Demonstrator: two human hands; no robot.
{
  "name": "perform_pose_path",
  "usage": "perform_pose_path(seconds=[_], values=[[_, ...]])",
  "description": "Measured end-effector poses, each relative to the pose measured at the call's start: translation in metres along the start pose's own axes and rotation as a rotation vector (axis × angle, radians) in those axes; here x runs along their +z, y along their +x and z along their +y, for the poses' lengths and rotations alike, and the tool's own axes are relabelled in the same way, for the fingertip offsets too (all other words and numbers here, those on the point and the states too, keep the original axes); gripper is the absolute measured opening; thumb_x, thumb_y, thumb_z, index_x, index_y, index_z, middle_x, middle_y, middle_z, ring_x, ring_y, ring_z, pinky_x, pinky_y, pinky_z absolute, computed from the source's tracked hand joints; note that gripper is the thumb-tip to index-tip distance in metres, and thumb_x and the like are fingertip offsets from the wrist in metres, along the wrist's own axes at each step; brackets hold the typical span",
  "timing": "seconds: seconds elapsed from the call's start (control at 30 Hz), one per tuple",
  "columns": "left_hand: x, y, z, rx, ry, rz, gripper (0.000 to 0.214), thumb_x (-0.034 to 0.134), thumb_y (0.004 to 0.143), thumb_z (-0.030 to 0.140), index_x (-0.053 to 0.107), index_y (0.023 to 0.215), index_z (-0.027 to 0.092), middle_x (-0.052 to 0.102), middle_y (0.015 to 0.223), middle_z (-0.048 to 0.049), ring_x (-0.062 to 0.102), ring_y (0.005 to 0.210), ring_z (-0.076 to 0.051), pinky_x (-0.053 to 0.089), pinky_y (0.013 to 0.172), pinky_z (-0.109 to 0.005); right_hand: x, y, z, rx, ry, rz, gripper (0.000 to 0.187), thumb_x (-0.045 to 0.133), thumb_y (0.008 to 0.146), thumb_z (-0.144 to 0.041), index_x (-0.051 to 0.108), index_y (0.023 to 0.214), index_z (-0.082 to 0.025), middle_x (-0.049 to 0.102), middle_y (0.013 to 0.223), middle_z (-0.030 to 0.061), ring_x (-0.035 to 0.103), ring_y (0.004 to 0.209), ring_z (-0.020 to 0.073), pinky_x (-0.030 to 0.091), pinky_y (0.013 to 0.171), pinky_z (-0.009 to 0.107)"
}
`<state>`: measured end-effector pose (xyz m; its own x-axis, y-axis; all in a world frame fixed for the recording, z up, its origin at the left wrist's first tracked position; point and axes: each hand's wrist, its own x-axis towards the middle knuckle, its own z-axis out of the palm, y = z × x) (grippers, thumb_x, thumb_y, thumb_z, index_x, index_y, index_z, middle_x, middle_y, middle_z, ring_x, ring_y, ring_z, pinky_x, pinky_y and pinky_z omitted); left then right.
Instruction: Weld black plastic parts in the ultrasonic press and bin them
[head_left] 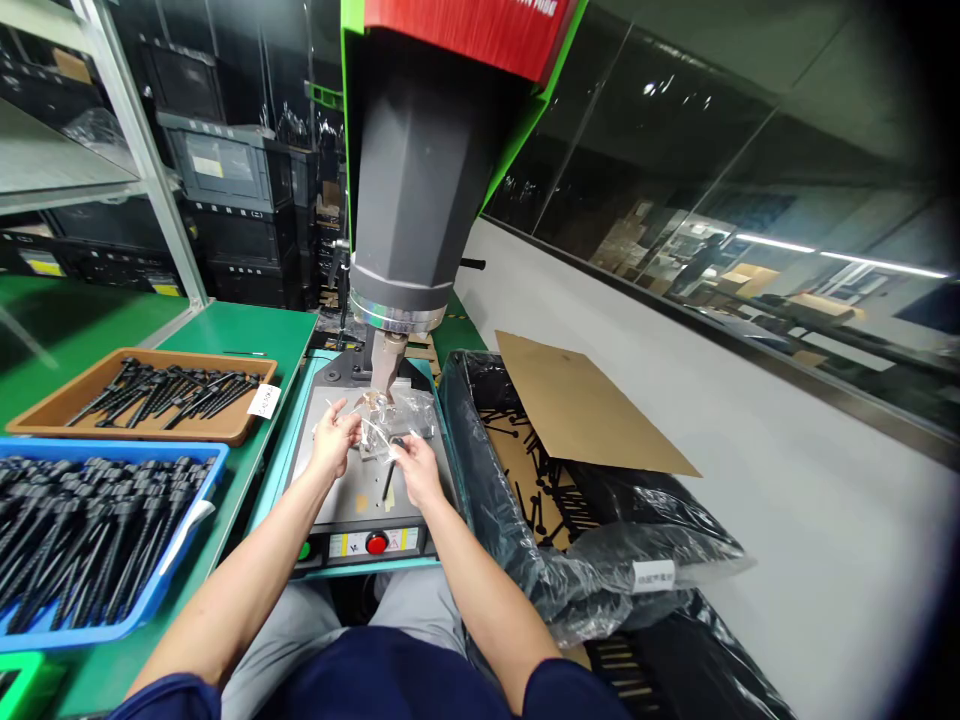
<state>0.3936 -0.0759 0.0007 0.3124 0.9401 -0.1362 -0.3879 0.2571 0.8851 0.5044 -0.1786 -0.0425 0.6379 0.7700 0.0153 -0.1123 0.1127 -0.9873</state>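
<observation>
My right hand (417, 470) pinches a black rod with a wider head (388, 482), which slants down over the machine's grey base plate (341, 500). Level with it on the left, my left hand (335, 438) has its fingers loosely bent and apart, and nothing clear shows in them. Between the hands lie a clear plastic guard (416, 412) and a small fixture, partly hidden by glare and fingers. The metal horn (387, 365) of the press machine (431, 170) points down just beyond my fingertips.
On the green table, a brown tray (247, 425) and a blue tray (217, 465) hold many black rods. At right, a bag-lined box (495, 480) contains more rods, partly under a cardboard sheet (592, 400). A red button (376, 543) sits on the machine's front.
</observation>
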Motion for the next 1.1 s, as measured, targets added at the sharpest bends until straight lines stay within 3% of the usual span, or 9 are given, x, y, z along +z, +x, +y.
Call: perform_pose_path(seconds=[0.17, 0.37, 0.43, 0.53, 0.63, 0.73, 0.87, 0.97, 1.1], values=[[-0.017, -0.004, -0.008, -0.043, 0.109, 0.044, 0.075, 0.075, 0.067, 0.029, 0.046, 0.133, 0.009, 0.063, 0.077, -0.0023, 0.058, 0.056, -0.008, 0.044, 0.054, -0.021, -0.031, -0.051, -0.003, 0.282, 0.192, -0.221, 0.040, 0.084, 0.060, -0.034, 0.058, 0.088, -0.020, 0.064, 0.073, -0.0024, 0.062, 0.062, 0.0146, 0.049, 0.060, 0.028], [-0.052, -0.051, -0.021, 0.206, 0.251, 0.290, 0.051, 0.070, 0.074, 0.037, 0.056, 0.118, 0.015, 0.064, 0.092, -0.0058, 0.062, 0.072, -0.012, 0.047, 0.059, -0.023, -0.027, -0.066, -0.037, -0.032, 0.087, -0.294, 0.038, 0.086, 0.061, -0.030, 0.069, 0.094, -0.022, 0.065, 0.083, 0.0002, 0.060, 0.074, 0.0153, 0.052, 0.071, 0.031], [-0.055, -0.076, -0.021, 0.276, 0.336, 0.152, 0.047, 0.071, 0.074, 0.035, 0.058, 0.115, 0.016, 0.066, 0.093, -0.0067, 0.063, 0.077, -0.014, 0.048, 0.062, -0.024, -0.015, -0.064, -0.046, -0.150, 0.070, -0.305, 0.034, 0.085, 0.062, -0.029, 0.069, 0.091, -0.023, 0.063, 0.086, 0.0002, 0.059, 0.076, 0.0154, 0.052, 0.072, 0.030], [-0.053, -0.105, -0.016, 0.283, 0.543, -0.208, 0.036, 0.072, 0.074, 0.032, 0.064, 0.107, 0.018, 0.068, 0.098, -0.0078, 0.064, 0.086, -0.018, 0.051, 0.071, -0.029, 0.007, -0.061, -0.052, -0.242, 0.110, -0.332, 0.033, 0.085, 0.062, -0.029, 0.066, 0.089, -0.024, 0.060, 0.087, -0.0002, 0.059, 0.077, 0.0153, 0.052, 0.074, 0.030], [-0.054, -0.119, -0.010, 0.327, 0.724, -0.306, 0.018, 0.068, 0.078, 0.030, 0.069, 0.093, 0.019, 0.069, 0.087, -0.0041, 0.061, 0.074, -0.016, 0.049, 0.071, -0.029, 0.026, -0.062, -0.052, -0.226, 0.130, -0.369, 0.032, 0.084, 0.064, -0.031, 0.064, 0.087, -0.023, 0.058, 0.083, -0.0007, 0.057, 0.074, 0.0142, 0.052, 0.070, 0.029], [-0.063, -0.127, 0.003, 0.348, 0.758, -0.184, 0.010, 0.067, 0.079, 0.029, 0.071, 0.083, 0.020, 0.065, 0.072, -0.0023, 0.056, 0.065, -0.015, 0.046, 0.065, -0.028, 0.035, -0.065, -0.053, -0.204, 0.113, -0.407, 0.039, 0.085, 0.062, -0.032, 0.064, 0.094, -0.023, 0.061, 0.092, 0.0020, 0.060, 0.084, 0.0173, 0.054, 0.075, 0.031], [-0.094, -0.139, 0.036, 0.285, 0.633, 0.036, 0.009, 0.077, 0.068, 0.023, 0.073, 0.075, 0.021, 0.066, 0.083, -0.0076, 0.060, 0.077, -0.021, 0.048, 0.070, -0.030, 0.029, -0.065, -0.046, -0.089, 0.125, -0.411, 0.055, 0.084, 0.064, -0.035, 0.060, 0.113, -0.025, 0.065, 0.101, 0.0056, 0.064, 0.093, 0.0206, 0.055, 0.080, 0.035], [-0.136, -0.145, 0.069, 0.329, 0.616, 0.343, 0.013, 0.079, 0.065, 0.023, 0.074, 0.077, 0.022, 0.065, 0.092, -0.0092, 0.060, 0.086, -0.024, 0.049, 0.076, -0.032, 0.022, -0.064, -0.031, 0.023, 0.111, -0.402, 0.051, 0.081, 0.068, -0.038, 0.059, 0.111, -0.022, 0.066, 0.088, 0.0036, 0.064, 0.074, 0.0173, 0.056, 0.067, 0.033], [-0.215, -0.139, 0.112, 0.435, 0.940, 0.628, 0.020, 0.073, 0.072, 0.029, 0.075, 0.091, 0.021, 0.067, 0.096, -0.0082, 0.061, 0.088, -0.024, 0.048, 0.084, -0.033, 0.016, -0.071, -0.011, 0.102, 0.116, -0.431, 0.047, 0.080, 0.070, -0.039, 0.059, 0.107, -0.020, 0.066, 0.080, 0.0023, 0.064, 0.067, 0.0159, 0.055, 0.064, 0.032]])
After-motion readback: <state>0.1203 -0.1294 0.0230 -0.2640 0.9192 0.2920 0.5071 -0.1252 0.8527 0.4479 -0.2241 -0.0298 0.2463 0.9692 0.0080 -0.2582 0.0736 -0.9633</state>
